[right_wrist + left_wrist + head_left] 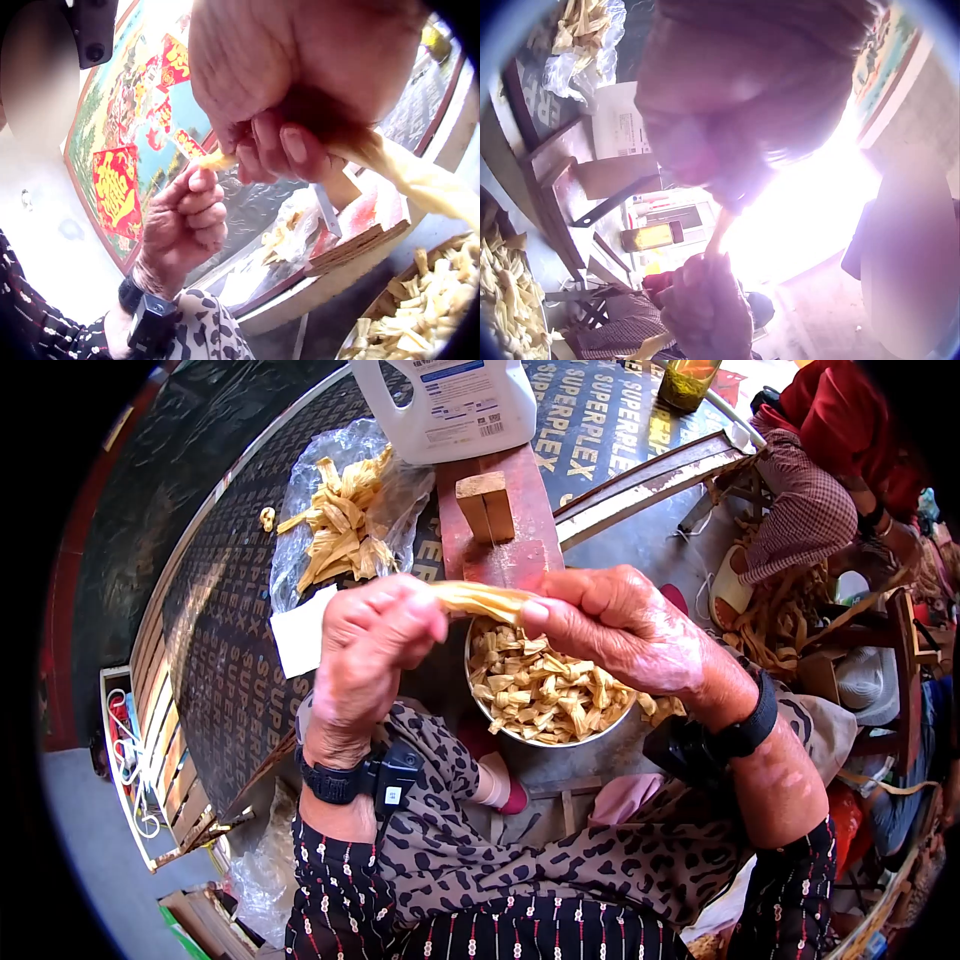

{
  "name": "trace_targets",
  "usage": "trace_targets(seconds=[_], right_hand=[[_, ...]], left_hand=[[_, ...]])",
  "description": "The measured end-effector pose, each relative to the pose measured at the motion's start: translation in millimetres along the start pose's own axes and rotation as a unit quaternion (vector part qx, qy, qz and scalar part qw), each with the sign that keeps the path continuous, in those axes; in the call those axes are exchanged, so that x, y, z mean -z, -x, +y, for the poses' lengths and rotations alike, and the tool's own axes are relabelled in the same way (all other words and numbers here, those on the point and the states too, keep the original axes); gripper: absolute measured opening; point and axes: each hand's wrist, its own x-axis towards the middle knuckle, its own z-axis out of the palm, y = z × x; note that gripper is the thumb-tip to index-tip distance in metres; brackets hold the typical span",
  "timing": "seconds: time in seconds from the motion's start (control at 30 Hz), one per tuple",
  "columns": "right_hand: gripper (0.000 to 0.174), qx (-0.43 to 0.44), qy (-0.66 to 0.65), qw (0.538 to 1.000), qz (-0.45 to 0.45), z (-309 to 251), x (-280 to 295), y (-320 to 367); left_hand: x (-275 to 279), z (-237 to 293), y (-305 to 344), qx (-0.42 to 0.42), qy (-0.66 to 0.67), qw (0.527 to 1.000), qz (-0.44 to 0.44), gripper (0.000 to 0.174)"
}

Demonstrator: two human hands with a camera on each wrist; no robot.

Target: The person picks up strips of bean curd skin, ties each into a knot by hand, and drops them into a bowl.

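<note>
A soft pale yellow strip (478, 600) is stretched between the two hands, above a round metal basin (553, 743). My left hand (365, 650) pinches one end between thumb and curled fingers. Thumb and fingers of my right hand (635, 628) grip the strip further along, and its long tail (420, 178) trails out past that hand in the right wrist view. Below the hands, the basin holds many short knotted yellow pieces (545, 685). On a red wooden bench (495, 485) just beyond stands a wooden block (486, 508), with a thin metal blade (325, 210) beside it.
More yellow strips (345, 520) lie on a clear plastic bag (295, 490) at the left of the round table (215, 600). A white jug (460, 410) stands behind the block. Another person (825, 490) sits at the right near a heap of strips (775, 625).
</note>
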Motion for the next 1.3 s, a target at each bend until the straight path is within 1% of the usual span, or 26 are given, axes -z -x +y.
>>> trace_targets(seconds=[0.07, 0.1, 0.17, 0.2, 0.27, 0.3, 0.33, 0.4, 0.43, 0.47, 0.53, 0.57, 0.6, 0.67, 0.7, 0.77, 0.8, 0.87, 0.9, 0.93, 0.97, 1.07, 1.13, 1.2, 1.27, 1.3], right_hand=[[0.030, -0.018, -0.012, 1.000, -0.001, -3, -3, -2], [0.029, 0.006, -0.012, 0.999, 0.033, -3, -6, -4], [0.027, 0.057, -0.021, 0.995, 0.082, 0, -16, -9], [0.027, 0.056, -0.021, 0.995, 0.083, 1, -18, -9], [0.026, 0.034, -0.004, 0.996, 0.084, 4, -21, -9], [0.026, 0.033, 0.010, 0.996, 0.084, 5, -20, -8], [0.026, 0.034, 0.011, 0.996, 0.083, 7, -20, -7], [0.026, 0.021, 0.013, 0.995, 0.092, 10, -18, -6], [0.022, 0.003, 0.023, 0.997, 0.079, 9, -16, -5], [0.022, 0.003, 0.023, 0.997, 0.078, 10, -16, -4], [0.018, 0.024, 0.024, 0.996, 0.085, 14, -18, -3], [0.017, -0.023, 0.016, 0.997, 0.068, 8, -15, -2], [0.019, 0.061, 0.085, 0.993, 0.048, 15, -9, -3], [0.023, 0.169, 0.118, 0.978, 0.015, 21, -2, -5], [0.023, 0.170, 0.118, 0.978, 0.015, 19, -4, -4], [0.030, -0.026, 0.003, 0.998, 0.061, 9, -13, -2], [0.030, -0.025, 0.004, 0.998, 0.060, 11, -14, -3], [0.038, -0.101, -0.007, 0.994, 0.043, 17, -17, -3], [0.042, -0.097, -0.066, 0.992, 0.050, 17, -19, -4], [0.042, -0.096, -0.066, 0.992, 0.049, 16, -20, -4], [0.041, -0.096, -0.072, 0.991, 0.059, 15, -21, -4], [0.040, -0.101, -0.108, 0.986, 0.081, 14, -25, -5], [0.038, -0.093, -0.132, 0.982, 0.095, 14, -26, -6], [0.038, -0.090, -0.136, 0.981, 0.109, 11, -25, -6], [0.037, -0.088, -0.140, 0.978, 0.123, 7, -22, -6], [0.036, -0.089, -0.131, 0.979, 0.125, 5, -20, -5]], left_hand=[[7, -6, -6, -0.056, 0.190, 0.980, -0.021, 0.027], [4, -3, -6, -0.045, 0.248, 0.968, 0.013, 0.030], [7, -7, -12, -0.013, 0.376, 0.927, -0.003, 0.030], [4, -8, -14, 0.001, 0.433, 0.901, -0.007, 0.030], [-9, -10, -14, -0.044, 0.315, 0.948, 0.019, 0.028], [-16, -10, -13, -0.053, 0.258, 0.963, 0.058, 0.030], [-25, -11, -13, -0.054, 0.258, 0.963, 0.058, 0.030], [-36, -12, -12, -0.135, 0.027, 0.989, 0.050, 0.021], [-34, -15, -8, -0.146, -0.117, 0.982, 0.041, 0.023], [-40, -19, -11, -0.197, -0.168, 0.965, 0.033, 0.023], [-37, -28, -17, -0.305, -0.323, 0.896, 0.019, 0.022], [-33, -29, -18, -0.332, -0.376, 0.865, 0.005, 0.024], [-33, -29, -18, -0.332, -0.376, 0.865, 0.006, 0.024], [-36, -26, -18, -0.323, -0.436, 0.840, -0.006, 0.028], [-34, -29, -20, -0.343, -0.438, 0.831, -0.011, 0.030], [-35, -32, -17, -0.337, -0.424, 0.841, -0.011, 0.029], [-35, -32, -15, -0.331, -0.409, 0.850, -0.012, 0.028], [-35, -29, -14, -0.333, -0.404, 0.852, -0.016, 0.026], [-34, -27, -13, -0.342, -0.419, 0.841, -0.012, 0.026], [-34, -27, -12, -0.351, -0.434, 0.830, -0.009, 0.025], [-35, -27, -13, -0.396, -0.447, 0.802, 0.023, 0.023], [-37, -23, -10, -0.442, -0.432, 0.783, 0.071, 0.023], [-37, -24, -10, -0.440, -0.429, 0.784, 0.089, 0.023], [-37, -27, -10, -0.409, -0.349, 0.835, 0.117, 0.024], [-35, -22, -9, -0.349, -0.299, 0.879, 0.129, 0.022], [-38, -19, -6, -0.238, -0.206, 0.938, 0.149, 0.023]])
